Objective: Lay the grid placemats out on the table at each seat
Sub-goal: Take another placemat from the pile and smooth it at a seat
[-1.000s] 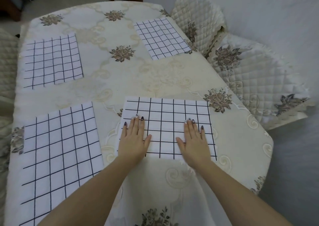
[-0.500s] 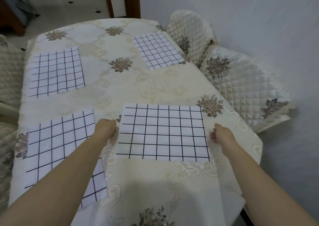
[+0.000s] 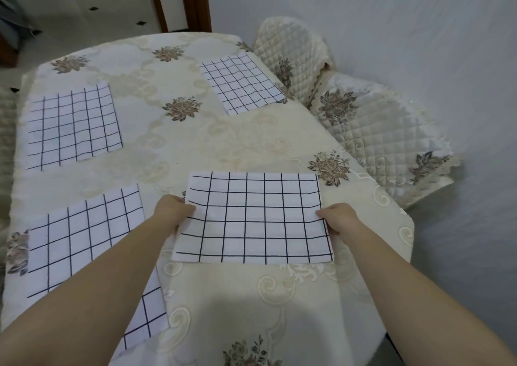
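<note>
Several white placemats with a black grid lie on the cream floral tablecloth [image 3: 212, 142]. The near right placemat [image 3: 254, 217] is held at both short edges: my left hand [image 3: 172, 210] pinches its left edge and my right hand [image 3: 337, 220] pinches its right edge. That mat looks slightly raised and bowed between the hands. The near left placemat [image 3: 84, 242] lies flat, partly under my left forearm. The far left placemat [image 3: 74, 126] and the far right placemat [image 3: 240, 83] lie flat at their seats.
Two chairs with quilted cream covers [image 3: 380, 142] stand against the grey wall on the right, close to the table's edge. A wooden door frame [image 3: 193, 2] and tiled floor lie beyond the far end. The table's right corner [image 3: 402, 226] is close to my right hand.
Both hands lay flat on the near right placemat a second ago. They moved out to its side edges and now pinch them; the mat has shifted slightly.
</note>
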{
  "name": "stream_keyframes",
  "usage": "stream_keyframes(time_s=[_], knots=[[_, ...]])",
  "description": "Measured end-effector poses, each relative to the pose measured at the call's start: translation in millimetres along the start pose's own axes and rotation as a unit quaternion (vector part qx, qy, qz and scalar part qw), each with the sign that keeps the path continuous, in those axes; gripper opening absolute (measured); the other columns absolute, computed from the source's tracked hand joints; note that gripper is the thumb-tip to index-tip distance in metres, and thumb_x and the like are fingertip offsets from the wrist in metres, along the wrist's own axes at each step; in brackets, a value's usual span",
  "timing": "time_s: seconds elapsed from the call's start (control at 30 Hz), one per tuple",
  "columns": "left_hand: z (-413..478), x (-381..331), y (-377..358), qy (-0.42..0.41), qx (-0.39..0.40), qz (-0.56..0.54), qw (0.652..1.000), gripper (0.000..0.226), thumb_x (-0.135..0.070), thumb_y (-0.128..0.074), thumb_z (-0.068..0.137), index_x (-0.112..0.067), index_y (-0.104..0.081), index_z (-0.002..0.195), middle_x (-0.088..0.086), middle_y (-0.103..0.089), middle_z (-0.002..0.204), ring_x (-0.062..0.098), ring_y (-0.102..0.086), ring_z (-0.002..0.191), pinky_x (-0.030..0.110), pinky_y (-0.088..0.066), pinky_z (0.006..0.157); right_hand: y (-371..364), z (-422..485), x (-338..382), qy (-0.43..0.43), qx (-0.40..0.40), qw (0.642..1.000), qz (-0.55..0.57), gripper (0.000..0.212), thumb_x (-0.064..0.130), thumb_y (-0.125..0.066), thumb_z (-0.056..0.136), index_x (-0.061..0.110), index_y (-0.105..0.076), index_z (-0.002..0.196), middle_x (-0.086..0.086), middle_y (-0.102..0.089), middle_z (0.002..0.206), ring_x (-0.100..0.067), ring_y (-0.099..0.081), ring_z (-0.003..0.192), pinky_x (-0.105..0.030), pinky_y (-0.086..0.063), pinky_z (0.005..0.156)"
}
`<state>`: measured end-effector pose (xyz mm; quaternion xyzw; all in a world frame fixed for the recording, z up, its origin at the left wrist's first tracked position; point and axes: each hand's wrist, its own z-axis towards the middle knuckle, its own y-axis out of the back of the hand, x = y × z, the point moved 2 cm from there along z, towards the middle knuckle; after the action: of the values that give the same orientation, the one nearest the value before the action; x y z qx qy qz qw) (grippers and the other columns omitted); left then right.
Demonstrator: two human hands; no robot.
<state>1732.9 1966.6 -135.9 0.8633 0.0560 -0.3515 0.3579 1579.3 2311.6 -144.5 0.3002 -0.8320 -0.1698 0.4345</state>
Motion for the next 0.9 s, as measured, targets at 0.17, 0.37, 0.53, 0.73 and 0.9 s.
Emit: stream_keyframes(time_s=[0.17,0.37,0.53,0.73,0.9], knots=[[10.7,-11.8,2.2,-0.049,-0.015,0.004,0.999,0.016,0.0,-0.067,0.075,-0.011,-0.057,0.069,0.01,-0.052,0.074,0.02,-0.045,0.067,0.027,-0.036,0.066,1.3,-7.2,-5.7,-0.011,-0.031,0.998,0.049,0.023,0.01,-0.067,0.08,0.01,-0.056,0.06,-0.011,-0.059,0.067,-0.024,-0.056,0.065,-0.029,-0.043,0.066],[26.5,-66.5,-15.6,-0.095,0.016,0.013,0.995,0.008,-0.004,-0.069,0.081,-0.009,-0.067,0.087,0.012,-0.062,0.076,0.02,-0.051,0.06,0.028,-0.04,0.066,16.0,-5.5,-23.4,-0.018,-0.067,0.99,0.121,0.01,0.007,-0.068,0.08,0.012,-0.06,0.075,-0.008,-0.061,0.078,-0.025,-0.058,0.079,-0.036,-0.05,0.077],[55.7,-124.2,-48.8,-0.136,0.059,0.042,0.988,0.019,-0.009,-0.071,0.081,0.003,-0.071,0.097,0.018,-0.067,0.083,0.025,-0.055,0.061,0.032,-0.044,0.066,33.1,-0.3,-40.4,-0.065,-0.091,0.971,0.213,0.015,0.003,-0.064,0.078,0.007,-0.062,0.064,-0.019,-0.067,0.075,-0.03,-0.063,0.071,-0.044,-0.053,0.07],[87.5,-189.0,-107.8,-0.184,0.075,0.07,0.978,0.022,-0.009,-0.072,0.08,0.002,-0.07,0.099,0.022,-0.069,0.102,0.036,-0.064,0.093,0.035,-0.048,0.075,49.9,9.6,-49.1,-0.092,-0.133,0.937,0.311,0.01,-0.004,-0.058,0.08,0.002,-0.06,0.072,-0.017,-0.057,0.069,-0.022,-0.051,0.052,-0.02,-0.039,0.042],[108.5,-228.2,-141.5,-0.219,0.083,0.078,0.969,0.024,-0.01,-0.07,0.083,0.0,-0.068,0.105,0.019,-0.066,0.106,0.027,-0.057,0.086,0.033,-0.045,0.076,47.9,24.4,-58.1,-0.098,-0.128,0.925,0.343,0.004,-0.001,-0.057,0.078,0.003,-0.058,0.079,-0.018,-0.05,0.073,-0.024,-0.048,0.056,-0.027,-0.039,0.048]])
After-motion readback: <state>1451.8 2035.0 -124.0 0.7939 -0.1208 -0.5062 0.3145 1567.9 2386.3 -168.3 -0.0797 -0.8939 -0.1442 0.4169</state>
